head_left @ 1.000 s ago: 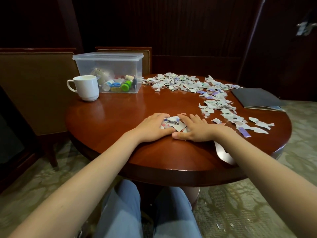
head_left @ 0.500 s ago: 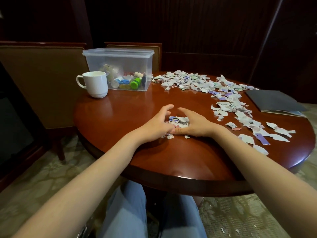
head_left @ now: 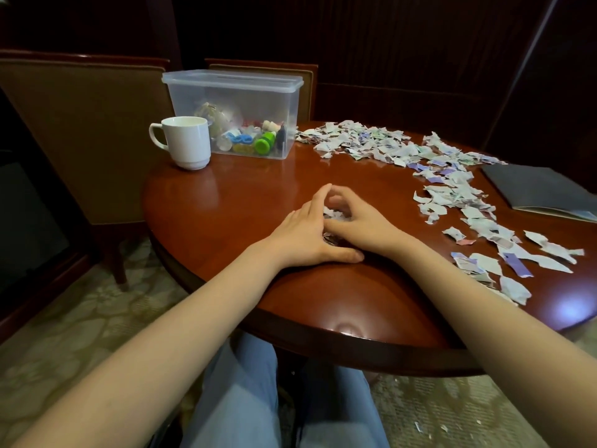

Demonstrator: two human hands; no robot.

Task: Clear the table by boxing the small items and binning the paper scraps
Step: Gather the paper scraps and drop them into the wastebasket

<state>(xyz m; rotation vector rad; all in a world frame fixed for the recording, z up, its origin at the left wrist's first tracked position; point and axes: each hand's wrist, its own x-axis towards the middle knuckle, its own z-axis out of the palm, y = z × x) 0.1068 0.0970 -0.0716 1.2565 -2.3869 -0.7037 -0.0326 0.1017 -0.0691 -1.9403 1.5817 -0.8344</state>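
On the round wooden table (head_left: pixel 226 202), my left hand (head_left: pixel 307 234) and my right hand (head_left: pixel 361 224) cup a small heap of paper scraps (head_left: pixel 332 213) between them, fingertips meeting at the far side. The heap is mostly hidden by the hands. A long band of torn paper scraps (head_left: pixel 452 185) curves from the table's back to its right edge. A clear plastic box (head_left: pixel 232 114) with its lid on holds small coloured items at the back left.
A white mug (head_left: pixel 187 142) stands left of the box. A dark folder (head_left: pixel 542 192) lies at the table's right. Upholstered chairs (head_left: pixel 80 130) stand behind and to the left. A few scraps lie on the patterned carpet (head_left: pixel 429 428) below. My knees sit under the near edge.
My hands went from flat on the scraps to upright and cupped, closing tighter around the heap. The camera view shifted left and closer.
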